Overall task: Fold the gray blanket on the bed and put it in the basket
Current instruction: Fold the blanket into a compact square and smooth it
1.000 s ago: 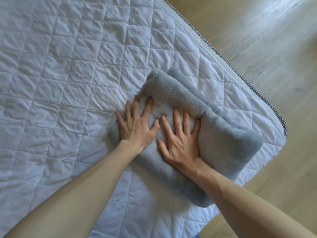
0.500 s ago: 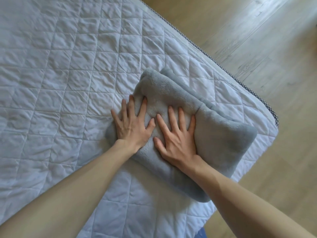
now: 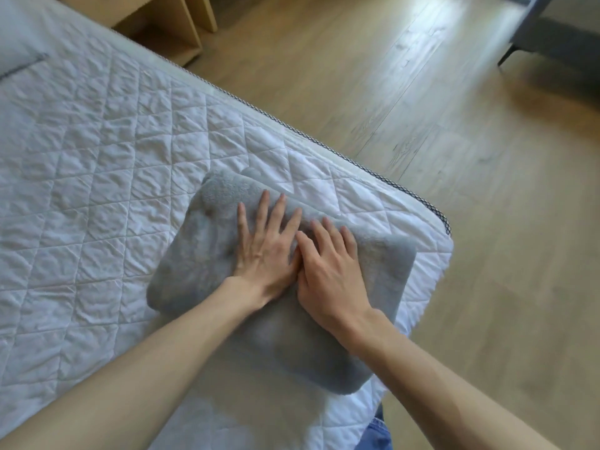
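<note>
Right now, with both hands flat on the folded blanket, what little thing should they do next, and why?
Probably slide the fingers under the edges and lift it. The gray blanket already looks folded into a thick, tidy bundle near the corner of the bed. The left hand and right hand lie open on top, pressing, not gripping. No basket is in view, so it must be carried somewhere.

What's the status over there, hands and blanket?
Left hand and right hand flat, open, pressing side by side on the gray blanket. Blanket folded, lying near the bed corner. No basket in view; nothing in the way.
</note>
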